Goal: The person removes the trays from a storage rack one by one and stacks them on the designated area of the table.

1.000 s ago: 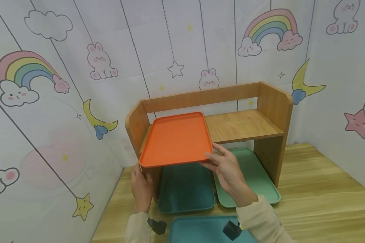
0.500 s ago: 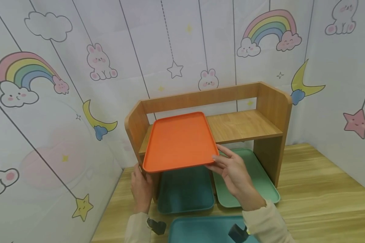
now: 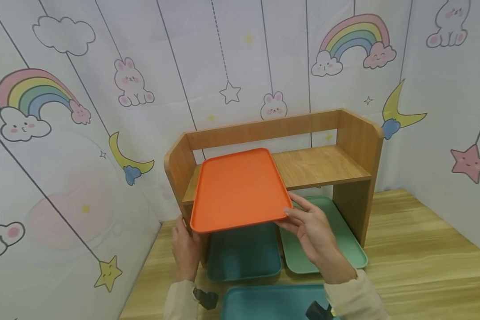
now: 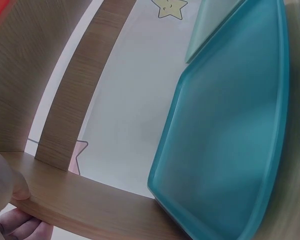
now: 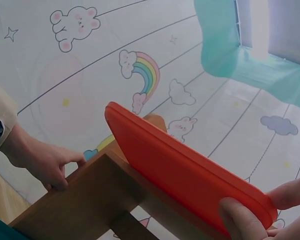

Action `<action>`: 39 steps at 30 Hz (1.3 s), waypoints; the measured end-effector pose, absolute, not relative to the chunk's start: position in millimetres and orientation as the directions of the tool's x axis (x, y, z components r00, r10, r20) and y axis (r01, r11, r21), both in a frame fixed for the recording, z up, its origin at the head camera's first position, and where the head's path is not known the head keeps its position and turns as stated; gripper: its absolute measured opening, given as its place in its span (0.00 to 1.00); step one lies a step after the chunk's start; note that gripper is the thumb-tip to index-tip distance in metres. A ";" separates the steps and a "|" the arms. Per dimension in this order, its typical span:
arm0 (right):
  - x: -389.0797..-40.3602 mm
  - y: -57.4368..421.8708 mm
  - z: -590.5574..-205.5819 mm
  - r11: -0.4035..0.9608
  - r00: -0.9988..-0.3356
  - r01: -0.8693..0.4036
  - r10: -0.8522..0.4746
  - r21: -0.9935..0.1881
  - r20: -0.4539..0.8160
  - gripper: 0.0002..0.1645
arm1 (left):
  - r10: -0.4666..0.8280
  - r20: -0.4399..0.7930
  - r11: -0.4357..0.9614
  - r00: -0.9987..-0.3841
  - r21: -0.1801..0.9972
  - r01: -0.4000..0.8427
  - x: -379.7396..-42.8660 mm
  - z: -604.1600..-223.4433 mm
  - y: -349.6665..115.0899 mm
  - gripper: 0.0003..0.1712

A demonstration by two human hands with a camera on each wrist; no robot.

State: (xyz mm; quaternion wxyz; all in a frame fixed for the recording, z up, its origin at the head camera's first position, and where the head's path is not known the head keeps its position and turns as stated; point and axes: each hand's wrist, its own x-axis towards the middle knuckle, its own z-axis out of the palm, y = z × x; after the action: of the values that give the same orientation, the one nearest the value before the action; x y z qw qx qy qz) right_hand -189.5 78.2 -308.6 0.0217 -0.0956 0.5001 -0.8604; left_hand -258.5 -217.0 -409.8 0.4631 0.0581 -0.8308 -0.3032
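Note:
An orange tray (image 3: 240, 191) lies with its back part over the top board of a small wooden shelf (image 3: 324, 165), and its front end sticks out past the board's front edge. My right hand (image 3: 314, 235) pinches the tray's front right corner, thumb on one face and fingers on the other, as the right wrist view shows. My left hand (image 3: 186, 249) grips the front edge of the shelf's left side panel (image 4: 105, 205), with thumb and fingers on opposite faces of the wood. The tray's front left corner is close to that hand.
Under the shelf, a dark teal tray (image 3: 244, 258) sits on the left and a pale green tray (image 3: 324, 231) on the right. A blue tray (image 3: 272, 302) lies in front on the wooden table (image 3: 424, 249). Patterned cloth walls (image 3: 232, 58) rise behind and beside.
The orange tray has slid toward me and slightly right, its front end sticking out farther. My right hand has moved right and down with it. My left hand has stayed on the side panel.

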 end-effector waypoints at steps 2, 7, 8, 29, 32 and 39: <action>-188.0 79.4 -309.1 -0.502 -0.980 -0.056 -0.135 -0.863 0.143 0.35 | -0.385 0.718 0.802 -0.579 0.571 0.175 -258.8 -409.7 -217.6 0.24; -183.8 83.4 -311.1 -0.508 -0.982 -0.047 -0.135 -0.860 0.134 0.35 | -0.394 0.682 0.789 -0.616 0.595 0.154 -259.5 -409.2 -218.8 0.25; -182.9 84.2 -311.6 -0.507 -0.982 -0.047 -0.133 -0.861 0.131 0.35 | -0.394 0.676 0.787 -0.623 0.599 0.152 -259.5 -409.2 -219.0 0.25; -168.4 98.0 -312.3 -0.547 -0.976 -0.078 -0.129 -0.834 0.175 0.38 | -0.394 0.613 0.755 -0.685 0.641 0.139 -258.0 -408.4 -221.4 0.27; -167.2 99.6 -312.1 -0.547 -0.976 -0.075 -0.130 -0.834 0.173 0.38 | -0.397 0.615 0.758 -0.681 0.638 0.136 -258.1 -408.1 -221.4 0.27; -165.5 102.3 -313.4 -0.533 -0.976 -0.086 -0.126 -0.842 0.179 0.38 | -0.406 0.612 0.761 -0.679 0.637 0.119 -258.1 -407.6 -222.4 0.27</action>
State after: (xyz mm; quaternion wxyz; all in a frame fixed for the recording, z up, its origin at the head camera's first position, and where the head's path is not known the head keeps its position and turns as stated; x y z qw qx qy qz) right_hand -165.5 102.3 -313.4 0.0114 -0.1095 0.4832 -0.8686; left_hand -258.1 -222.4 -407.6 0.3919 0.0842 -0.8527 -0.3351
